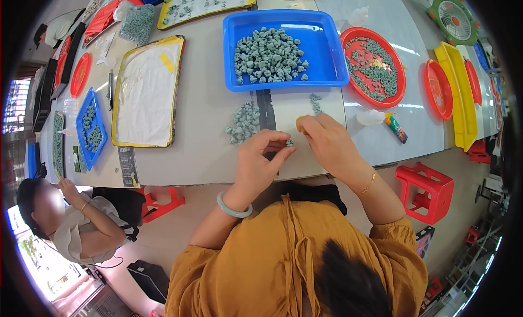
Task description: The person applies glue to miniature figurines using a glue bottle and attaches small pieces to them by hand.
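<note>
Between the thumb and fingers of my left hand (257, 163) is a small grey-green piece (290, 143), held over the table's near edge. Just right of it, my right hand (331, 145) has its fingers pinched together. Something small and yellow (299, 122) shows at those fingertips; whether it is held or worn on a finger I cannot make out. A loose pile of grey-green lumps (243, 122) lies beyond my left hand. Several smaller bits (315, 103) lie beyond my right hand. Farther back, a blue tray (327, 80) contains a heap of similar lumps.
Right of the blue tray is a red round tray (400, 71) of small bits. A white squeeze bottle (370, 118) and a coloured tube (396, 128) lie nearby. At left rests a yellow-rimmed tray (144, 93) with a white lining. A person (87, 219) sits at far left; a red stool (425, 189) stands right.
</note>
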Demonstrator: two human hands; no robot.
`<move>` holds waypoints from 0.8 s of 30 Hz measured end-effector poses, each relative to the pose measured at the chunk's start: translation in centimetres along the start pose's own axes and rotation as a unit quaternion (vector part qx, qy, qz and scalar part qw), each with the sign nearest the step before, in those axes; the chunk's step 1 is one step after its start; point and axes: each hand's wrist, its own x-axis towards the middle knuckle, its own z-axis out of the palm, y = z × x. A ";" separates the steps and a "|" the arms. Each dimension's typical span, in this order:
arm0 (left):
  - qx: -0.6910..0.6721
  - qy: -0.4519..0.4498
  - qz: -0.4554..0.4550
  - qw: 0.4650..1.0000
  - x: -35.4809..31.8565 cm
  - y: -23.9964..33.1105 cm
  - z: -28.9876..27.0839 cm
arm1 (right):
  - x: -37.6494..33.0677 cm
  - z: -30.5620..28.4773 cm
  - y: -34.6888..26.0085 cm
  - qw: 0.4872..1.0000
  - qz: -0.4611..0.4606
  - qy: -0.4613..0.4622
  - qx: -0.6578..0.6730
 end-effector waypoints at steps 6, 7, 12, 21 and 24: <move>-0.002 -0.005 0.006 1.000 0.0 0.1 -0.1 | -2.7 0.8 -0.1 0.998 -0.047 0.031 -0.022; -0.005 -0.007 0.005 1.000 0.0 0.2 -0.1 | -3.2 1.0 -0.2 0.997 -0.052 0.052 -0.011; -0.003 -0.006 0.003 1.000 0.1 0.2 -0.2 | -4.0 0.8 0.6 0.994 0.023 0.101 0.041; -0.012 -0.004 -0.004 1.000 0.1 0.2 -0.1 | -0.7 -0.3 0.6 1.000 -0.004 0.008 0.018; -0.008 -0.003 -0.001 1.000 0.0 0.2 -0.2 | -1.0 -0.1 0.3 0.999 0.028 0.023 0.007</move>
